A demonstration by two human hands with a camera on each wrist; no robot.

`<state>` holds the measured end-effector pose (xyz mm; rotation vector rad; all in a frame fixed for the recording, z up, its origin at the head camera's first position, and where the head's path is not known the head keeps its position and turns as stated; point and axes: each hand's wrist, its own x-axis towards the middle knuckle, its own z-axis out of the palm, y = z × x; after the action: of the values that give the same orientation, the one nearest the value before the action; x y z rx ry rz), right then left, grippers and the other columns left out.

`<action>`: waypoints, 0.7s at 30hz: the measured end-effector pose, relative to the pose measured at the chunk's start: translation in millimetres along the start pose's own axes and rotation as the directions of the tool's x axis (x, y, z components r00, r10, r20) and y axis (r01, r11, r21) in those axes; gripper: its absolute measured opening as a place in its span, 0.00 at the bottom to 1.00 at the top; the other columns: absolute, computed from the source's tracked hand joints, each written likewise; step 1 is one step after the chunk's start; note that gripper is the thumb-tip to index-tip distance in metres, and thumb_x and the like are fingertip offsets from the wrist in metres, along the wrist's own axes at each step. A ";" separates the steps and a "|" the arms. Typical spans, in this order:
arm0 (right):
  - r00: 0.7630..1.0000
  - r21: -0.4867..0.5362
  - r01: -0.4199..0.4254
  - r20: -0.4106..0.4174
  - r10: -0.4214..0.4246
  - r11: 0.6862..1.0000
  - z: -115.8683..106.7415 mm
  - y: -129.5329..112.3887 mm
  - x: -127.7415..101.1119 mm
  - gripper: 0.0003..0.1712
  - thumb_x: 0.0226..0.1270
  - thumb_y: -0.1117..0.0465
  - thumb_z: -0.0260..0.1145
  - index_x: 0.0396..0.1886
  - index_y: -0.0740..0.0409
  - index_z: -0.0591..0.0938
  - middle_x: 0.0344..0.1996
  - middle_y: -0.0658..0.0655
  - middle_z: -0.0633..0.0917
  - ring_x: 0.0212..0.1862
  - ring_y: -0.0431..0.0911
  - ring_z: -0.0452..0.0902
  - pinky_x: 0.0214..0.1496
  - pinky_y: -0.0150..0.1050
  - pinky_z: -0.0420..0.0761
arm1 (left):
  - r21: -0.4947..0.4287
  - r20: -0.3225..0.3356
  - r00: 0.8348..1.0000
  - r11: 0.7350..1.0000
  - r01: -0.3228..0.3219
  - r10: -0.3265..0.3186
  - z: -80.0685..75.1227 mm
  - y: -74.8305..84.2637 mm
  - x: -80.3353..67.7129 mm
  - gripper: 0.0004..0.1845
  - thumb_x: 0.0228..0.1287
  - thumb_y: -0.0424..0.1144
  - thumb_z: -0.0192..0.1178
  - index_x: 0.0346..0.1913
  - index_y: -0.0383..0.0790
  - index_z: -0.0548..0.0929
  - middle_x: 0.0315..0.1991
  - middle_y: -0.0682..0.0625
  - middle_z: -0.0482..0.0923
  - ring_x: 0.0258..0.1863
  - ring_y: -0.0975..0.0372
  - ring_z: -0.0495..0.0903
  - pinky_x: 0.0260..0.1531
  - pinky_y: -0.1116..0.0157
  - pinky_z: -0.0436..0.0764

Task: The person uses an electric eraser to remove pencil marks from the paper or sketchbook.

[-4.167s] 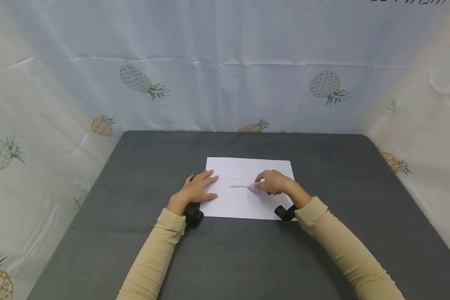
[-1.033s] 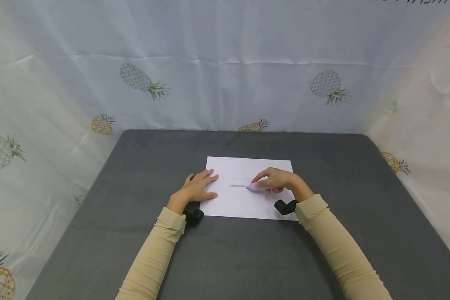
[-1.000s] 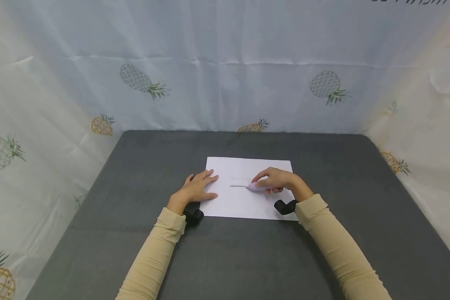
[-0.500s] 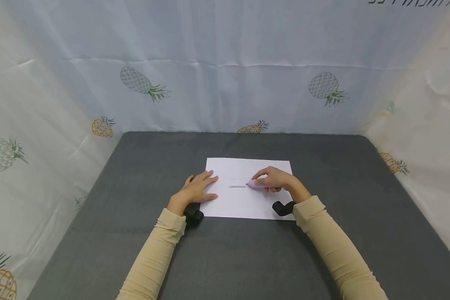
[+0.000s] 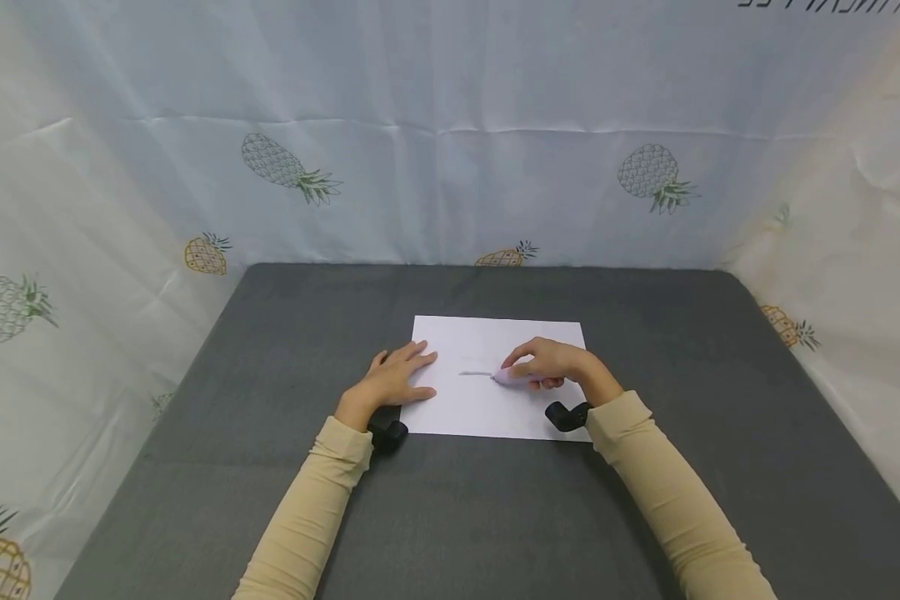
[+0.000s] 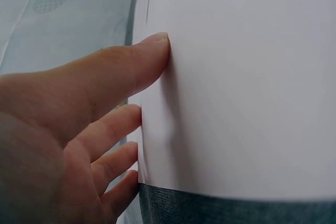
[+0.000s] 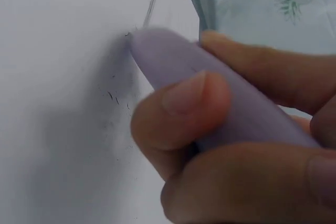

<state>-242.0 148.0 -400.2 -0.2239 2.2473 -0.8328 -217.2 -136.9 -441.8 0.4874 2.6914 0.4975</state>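
A white sheet of paper (image 5: pixel 465 417) lies on the dark table. My left hand (image 5: pixel 392 379) rests on its left edge with spread fingers; the thumb touches the sheet in the left wrist view. My right hand (image 5: pixel 551 362) grips a lilac, thick pen-shaped eraser (image 7: pixel 173 59) between thumb and fingers, tip down at the paper. A short double pencil line (image 5: pixel 476 373) runs left from the tip. Small dark crumbs (image 7: pixel 113 98) lie on the sheet beside the eraser in the right wrist view. The tip's underside is hidden there.
The dark grey table (image 5: pixel 450 517) extends around the paper. White pineapple-print cloth (image 5: pixel 450 192) hangs behind and at both sides. Black wrist-worn devices sit at the left wrist (image 5: pixel 387 435) and right wrist (image 5: pixel 567 417).
The pencil line's right end is shorter than about four seconds ago. My right hand and the eraser have shifted slightly, with small up-and-down moves at the line's end. My left hand stays put.
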 end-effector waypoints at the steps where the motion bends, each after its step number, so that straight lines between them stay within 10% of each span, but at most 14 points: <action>1: 1.000 -0.003 -0.005 0.005 0.005 1.000 0.1 0.0 -0.4 0.20 0.70 0.56 0.59 0.59 0.55 0.78 0.13 0.50 0.72 0.13 0.38 0.58 0.18 0.29 0.57 | 0.001 0.003 1.000 1.000 0.000 0.000 0.0 0.1 0.0 0.37 0.66 0.53 0.58 0.75 0.50 0.59 0.79 0.48 0.47 0.79 0.51 0.47 0.75 0.40 0.42; 21: 0.999 0.001 0.024 -0.028 -0.024 1.000 3.2 -0.7 -0.5 0.20 0.69 0.56 0.59 0.59 0.55 0.78 0.13 0.50 0.72 0.12 0.38 0.57 0.17 0.29 0.58 | 0.004 0.000 1.000 1.000 -0.007 0.007 -1.1 1.5 -3.1 0.37 0.66 0.52 0.58 0.74 0.49 0.59 0.79 0.47 0.48 0.79 0.50 0.48 0.75 0.40 0.42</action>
<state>-239.5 146.0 -401.2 -0.2403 2.2742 -0.8546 -214.5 -137.1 -439.4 0.4985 2.6916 0.4947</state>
